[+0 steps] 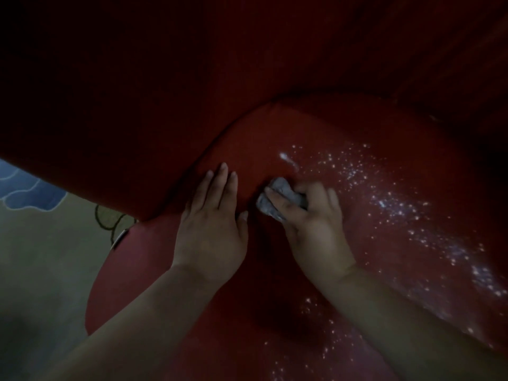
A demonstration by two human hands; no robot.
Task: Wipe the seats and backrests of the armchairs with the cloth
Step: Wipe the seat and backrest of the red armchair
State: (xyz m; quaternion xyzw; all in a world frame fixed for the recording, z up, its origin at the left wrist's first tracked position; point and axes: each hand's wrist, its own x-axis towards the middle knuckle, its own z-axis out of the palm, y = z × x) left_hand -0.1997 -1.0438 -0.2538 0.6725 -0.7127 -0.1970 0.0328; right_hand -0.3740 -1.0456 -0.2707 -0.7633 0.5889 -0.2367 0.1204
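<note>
Dim view down onto a red armchair seat (316, 149), with the red backrest (192, 78) curving over it at far and left. Left hand (211, 224) flat on the seat by the seam under the backrest, fingers (222, 182) straight and together, thumb out to the right, holding nothing. Right hand (316, 226) just right of it, fingers curled round a bunched grey cloth (277, 198), pressed onto the seat near its middle. Cloth pokes out at the far left of that hand, between the two hands. White specks (398, 207) scattered across the seat from just beyond the cloth to the near right. Pale carpet (41, 243) with a blue pattern at left, beside the chair's edge.
</note>
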